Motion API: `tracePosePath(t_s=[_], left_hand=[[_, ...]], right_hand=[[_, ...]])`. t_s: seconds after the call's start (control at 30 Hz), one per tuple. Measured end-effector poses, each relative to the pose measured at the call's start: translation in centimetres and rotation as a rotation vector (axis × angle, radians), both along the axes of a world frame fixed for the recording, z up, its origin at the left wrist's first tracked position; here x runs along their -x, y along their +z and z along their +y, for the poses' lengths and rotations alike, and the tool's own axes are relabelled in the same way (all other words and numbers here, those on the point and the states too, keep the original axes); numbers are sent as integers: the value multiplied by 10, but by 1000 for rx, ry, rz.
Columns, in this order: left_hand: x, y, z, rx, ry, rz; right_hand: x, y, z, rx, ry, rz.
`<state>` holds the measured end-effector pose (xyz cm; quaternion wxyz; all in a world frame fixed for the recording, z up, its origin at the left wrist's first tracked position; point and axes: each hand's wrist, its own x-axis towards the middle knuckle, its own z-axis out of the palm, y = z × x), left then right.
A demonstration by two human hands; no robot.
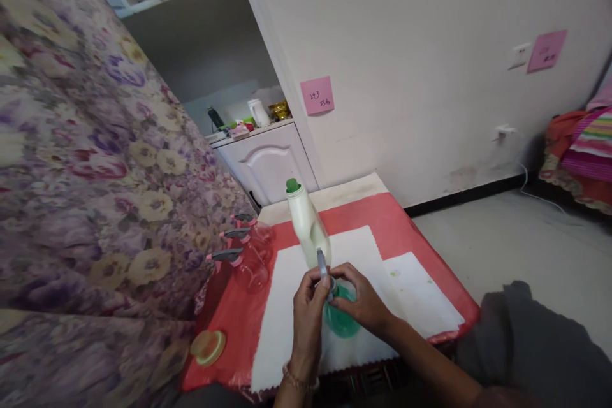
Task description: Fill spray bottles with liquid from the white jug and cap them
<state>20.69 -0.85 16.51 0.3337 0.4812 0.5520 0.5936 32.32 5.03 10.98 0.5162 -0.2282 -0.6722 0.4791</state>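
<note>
evidently busy at the neck: grey sprayer head over green bottle

the step in hand looks like working the sprayer head at the bottle's mouth, though the fingers hide the join and i cannot tell whether it is being fitted or loosened. the left hand has its grip clamped on the sprayer head, thumb and fingertips together, with the nozzle end leaning toward eleven o'clock. the right hand, its forearm lying toward four o'clock, has its grip curled closed around the neck of the green bottle; whether it also touches the sprayer head, i cannot tell.

the green bottle sits on the white cloth, near the six o'clock edge of the table. from the bottle, the pale jug stands at eleven o'clock, the clear spray bottles cluster at ten, and a round yellowish lid lies almost at nine on the red cover.

as i judge it, the next move calls for the right hand to hold the bottle firm and upright while the left squares the sprayer head; a leaning head could catch crookedly.
</note>
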Motion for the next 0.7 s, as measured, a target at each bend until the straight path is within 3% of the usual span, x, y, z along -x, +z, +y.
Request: tracePosePath(t_s=[0.47,0.7], left_hand=[[3,24,-10,-69,32,-203],[1,25,-16,-171,116,-194]], right_hand=[[-14,-5,4,43,70,-109],[-19,-3,2,50,75,-136]])
